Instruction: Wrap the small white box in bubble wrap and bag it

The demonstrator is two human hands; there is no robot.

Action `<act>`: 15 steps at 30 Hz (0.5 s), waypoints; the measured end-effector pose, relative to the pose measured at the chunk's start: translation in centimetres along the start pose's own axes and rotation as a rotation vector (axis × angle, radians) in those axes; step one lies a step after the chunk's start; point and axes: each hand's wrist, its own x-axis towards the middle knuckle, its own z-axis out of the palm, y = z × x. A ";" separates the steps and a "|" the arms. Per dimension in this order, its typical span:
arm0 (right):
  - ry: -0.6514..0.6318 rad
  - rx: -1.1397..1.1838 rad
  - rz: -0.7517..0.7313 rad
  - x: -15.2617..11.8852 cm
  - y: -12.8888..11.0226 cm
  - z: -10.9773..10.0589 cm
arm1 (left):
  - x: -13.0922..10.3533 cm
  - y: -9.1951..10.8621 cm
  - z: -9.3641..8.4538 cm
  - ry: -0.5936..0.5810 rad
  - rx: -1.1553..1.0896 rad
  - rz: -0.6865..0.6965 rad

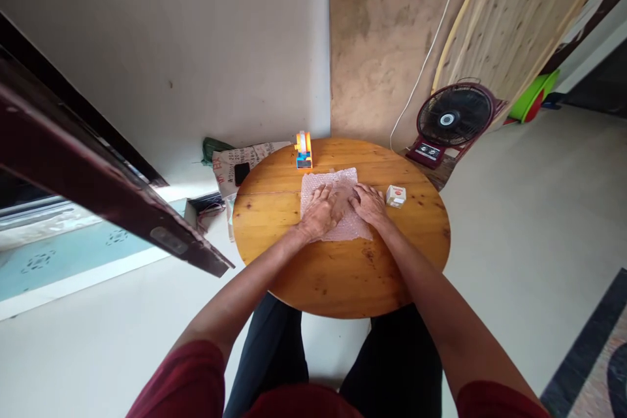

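Note:
A sheet of pinkish bubble wrap (pixel 343 228) lies spread on the round wooden table (pixel 333 281). My left hand (pixel 321 210) rests flat on its left half, fingers stretched forward. On the sheet's right edge lies my right hand (pixel 369 204), palm down with the fingers extended. A small white box with a red mark (pixel 396 196) stands just right of my right hand, not held. Toward the far edge of the table sits an orange and blue tape dispenser (pixel 304 151) with a roll of tape on it.
Behind the table to the right stands a dark red fan (pixel 455 119). A dark door edge (pixel 196 251) juts in from the left. Printed sacking (pixel 230 166) with a black object (pixel 241 174) on it lies beyond the table's left side. Walls rise behind.

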 end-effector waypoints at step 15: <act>0.063 0.177 -0.032 0.6 1.7 0.8 | 3.0 -2.3 3.9 -0.177 0.039 -0.019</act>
